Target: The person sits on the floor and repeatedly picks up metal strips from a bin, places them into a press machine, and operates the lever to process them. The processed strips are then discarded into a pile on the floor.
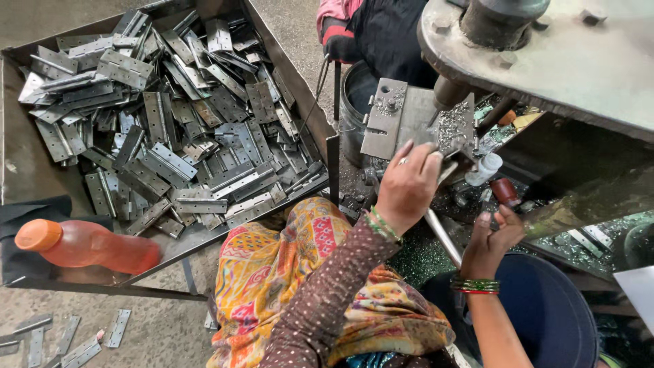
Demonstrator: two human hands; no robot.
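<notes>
My left hand [409, 185] is curled down on a flat grey metal plate [402, 119], fingertips pressing its near edge flat on the drill bench [586, 75], directly under the spindle [449, 92], with bright swarf [453, 126] heaped on the plate's right side. My right hand [492, 242] is half open, fingers loosely cupped around the red knob [505, 191] of a lever, touching it rather than clamping it. To do this well, I judge the plate should sit square and fully flat before the spindle meets it, with my left fingertips kept clear of the bit and the shavings, and the lever drawn evenly. The big steel tray [27, 177] at my left holds a loose heap of grey hinge leaves [170, 123], thickest toward its far edge; an orange bottle [85, 247] lies at its near left corner. A few leaves [75, 337] lie on the floor below. A metal bucket [354, 116] stands beyond the tray's right wall; I cannot see its contents. A dark blue tub [552, 313] sits under my right forearm.
</notes>
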